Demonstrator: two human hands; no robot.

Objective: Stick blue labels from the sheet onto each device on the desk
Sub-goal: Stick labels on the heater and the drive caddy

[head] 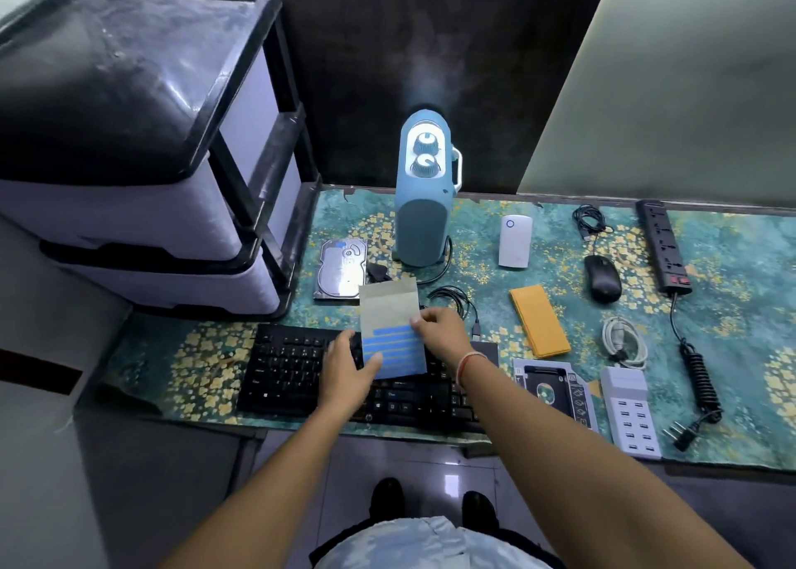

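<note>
Above the black keyboard (293, 370) I hold a label sheet (390, 310), beige on top with several blue labels on its lower half. My left hand (346, 374) grips the sheet's lower left edge, thumb on the front. My right hand (439, 331) pinches a blue label at the sheet's right edge. On the desk lie a hard drive (340, 271), a blue speaker-like device (424, 207), a white adapter (514, 241), a black mouse (603, 278), an orange power bank (538, 321), a drive caddy (555, 390), a white USB hub (631, 413) and a black power strip (663, 245).
A black and white drawer unit (142, 146) stands on the desk's left end. Coiled cables (624, 340) lie among the devices on the patterned teal desk mat (732, 310). A dark wall is behind the desk. The power strip's coiled cord and plug (693, 430) lie near the front right edge.
</note>
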